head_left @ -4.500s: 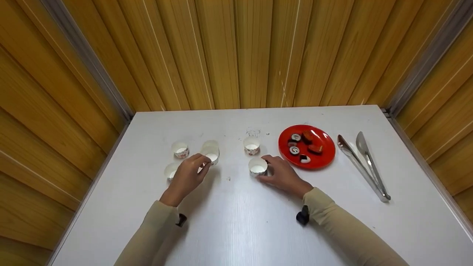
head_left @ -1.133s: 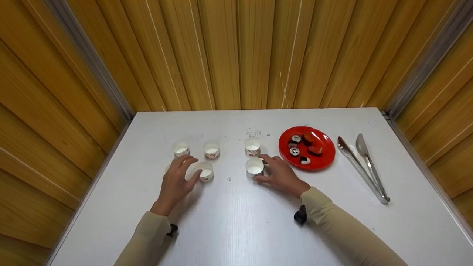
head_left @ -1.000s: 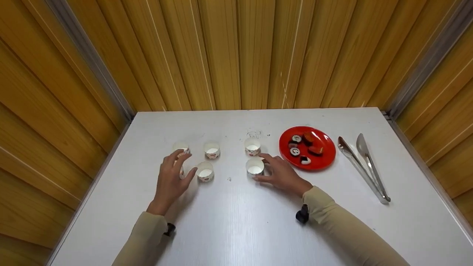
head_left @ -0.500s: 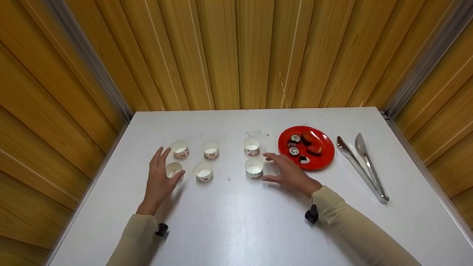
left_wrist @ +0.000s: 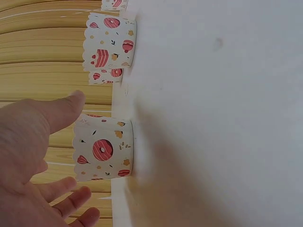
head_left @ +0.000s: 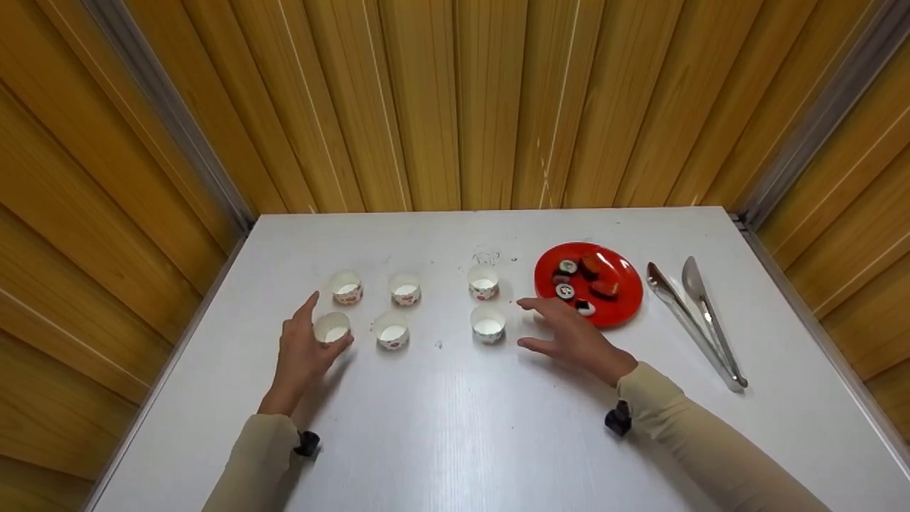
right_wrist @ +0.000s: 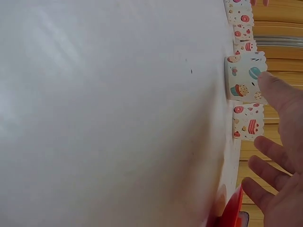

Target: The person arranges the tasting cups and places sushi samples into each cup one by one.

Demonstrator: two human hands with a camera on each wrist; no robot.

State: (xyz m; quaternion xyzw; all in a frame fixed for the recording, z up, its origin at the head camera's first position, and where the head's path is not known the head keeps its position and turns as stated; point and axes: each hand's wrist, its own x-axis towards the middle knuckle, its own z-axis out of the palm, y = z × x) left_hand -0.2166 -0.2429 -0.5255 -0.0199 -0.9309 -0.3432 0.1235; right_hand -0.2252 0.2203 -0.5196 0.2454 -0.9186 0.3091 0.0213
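Observation:
Several white paper cupcake cups with printed sweets stand upright on the white table. My left hand [head_left: 302, 355] is spread about the front-left cupcake cup [left_wrist: 102, 149], thumb on one side and fingers on the other. In the left wrist view, gaps show between the thumb, the fingers and that cup's wall. My right hand [head_left: 574, 338], fingers parted and holding nothing, is just right of the front-right cupcake cup [head_left: 488, 326], which has a blue-and-brown print in the right wrist view. The front-middle cupcake cup [head_left: 392, 332] stands between the hands.
Behind them stand the back-left [head_left: 346, 288], back-middle [head_left: 405, 290] and back-right [head_left: 483, 283] cupcake cups. A red plate [head_left: 622, 309] with several sushi pieces [head_left: 606, 289] lies right of the cups. Metal tongs [head_left: 700, 323] lie farther right. Wooden panels [head_left: 490, 107] wall the table in.
My left hand let go of a cupcake cup, now front-middle, and moved left to the front-left one. My right hand released the front-right cup and drew back right.

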